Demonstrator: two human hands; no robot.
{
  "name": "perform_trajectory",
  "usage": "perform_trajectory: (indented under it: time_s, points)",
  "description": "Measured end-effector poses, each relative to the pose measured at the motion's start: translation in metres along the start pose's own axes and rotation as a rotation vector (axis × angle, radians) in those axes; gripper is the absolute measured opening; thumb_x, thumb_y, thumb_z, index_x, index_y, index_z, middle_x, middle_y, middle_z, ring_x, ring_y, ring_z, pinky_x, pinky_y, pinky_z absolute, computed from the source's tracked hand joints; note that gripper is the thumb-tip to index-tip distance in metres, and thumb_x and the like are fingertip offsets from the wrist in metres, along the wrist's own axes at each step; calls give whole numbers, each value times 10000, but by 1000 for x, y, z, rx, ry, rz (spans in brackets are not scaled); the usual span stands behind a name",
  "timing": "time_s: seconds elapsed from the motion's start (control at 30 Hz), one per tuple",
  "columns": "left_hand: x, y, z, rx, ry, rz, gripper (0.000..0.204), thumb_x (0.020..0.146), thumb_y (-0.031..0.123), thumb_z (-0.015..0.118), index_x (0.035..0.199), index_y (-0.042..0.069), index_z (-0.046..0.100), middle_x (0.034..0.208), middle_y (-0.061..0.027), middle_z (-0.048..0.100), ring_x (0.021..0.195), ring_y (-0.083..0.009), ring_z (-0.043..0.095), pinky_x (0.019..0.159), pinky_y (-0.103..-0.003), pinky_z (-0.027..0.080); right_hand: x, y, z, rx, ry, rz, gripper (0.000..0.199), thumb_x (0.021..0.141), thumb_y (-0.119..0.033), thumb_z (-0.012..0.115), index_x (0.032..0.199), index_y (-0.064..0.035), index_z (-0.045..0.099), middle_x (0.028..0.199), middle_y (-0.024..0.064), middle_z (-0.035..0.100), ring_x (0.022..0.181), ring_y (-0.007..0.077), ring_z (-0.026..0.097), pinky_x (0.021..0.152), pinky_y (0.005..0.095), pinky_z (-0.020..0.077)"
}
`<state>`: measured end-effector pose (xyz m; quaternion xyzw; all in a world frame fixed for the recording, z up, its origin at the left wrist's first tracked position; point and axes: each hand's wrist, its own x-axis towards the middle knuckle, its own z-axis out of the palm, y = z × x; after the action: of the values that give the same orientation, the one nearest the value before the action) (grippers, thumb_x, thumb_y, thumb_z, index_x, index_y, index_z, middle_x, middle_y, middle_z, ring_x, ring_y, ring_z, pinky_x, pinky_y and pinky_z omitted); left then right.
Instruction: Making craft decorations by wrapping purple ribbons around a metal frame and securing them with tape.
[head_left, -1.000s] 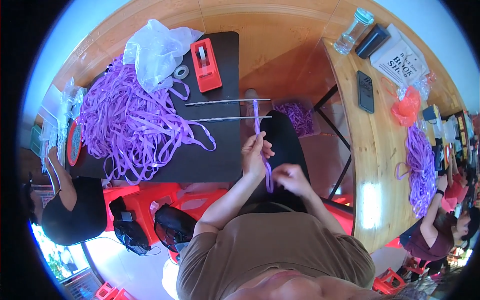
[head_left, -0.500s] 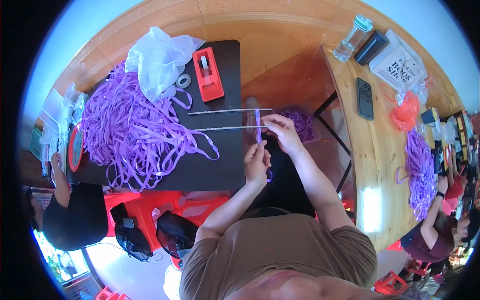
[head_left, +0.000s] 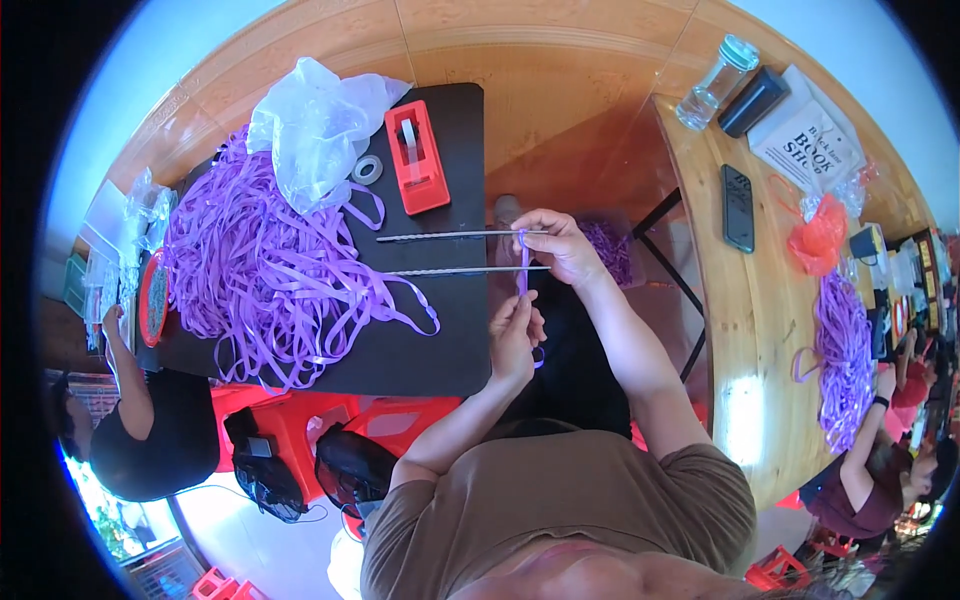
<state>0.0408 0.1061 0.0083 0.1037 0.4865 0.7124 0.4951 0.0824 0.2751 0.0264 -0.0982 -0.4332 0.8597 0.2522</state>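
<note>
Two thin metal rods, the far rod (head_left: 450, 236) and the near rod (head_left: 450, 270), stick out past the right edge of the black table. A narrow purple ribbon (head_left: 523, 282) runs across both near their tips. My right hand (head_left: 562, 250) pinches the ribbon's upper part at the far rod's tip. Below the near rod, my left hand (head_left: 514, 338) has the ribbon's lower part between thumb and fingers. A short purple loop shows beside that hand. Exactly how the ribbon passes round the rods is too small to tell.
A big heap of purple ribbons (head_left: 270, 260) covers much of the black table (head_left: 440, 350), with a clear plastic bag (head_left: 315, 130), tape roll (head_left: 367, 169) and red tape dispenser (head_left: 417, 160). Beneath stands a bin of purple ribbon (head_left: 607, 252). A phone (head_left: 738, 208) lies on the wooden table (head_left: 700, 180). Other people work both sides.
My right hand has moved from the near rod up to the far rod's tip. The ribbon end that stood above the far rod is now at my right fingers. My left hand stays nearly in place.
</note>
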Motion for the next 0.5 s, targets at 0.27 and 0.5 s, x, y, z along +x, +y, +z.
perform_trajectory:
  time_s: [0.27, 0.5]
  points:
    - [2, -4, 5, 118, -182, -50, 248, 963, 201, 523, 1135, 41, 603, 729, -7, 613, 559, -61, 545, 503, -179, 382, -38, -1, -26, 156, 73, -332, 153, 824, -13, 640, 975, -15, 614, 870, 118, 631, 828, 202, 602, 743, 306, 477]
    - [-14, 0, 18, 745, -282, 593, 432, 889, 52, 582, 1300, -26, 476, 1241, -166, 538, 1178, -238, 507, 986, -317, 385, -103, -17, -6, 57, 205, -423, 122, 833, -30, 644, 950, -26, 610, 910, 137, 634, 806, 188, 603, 722, 292, 488]
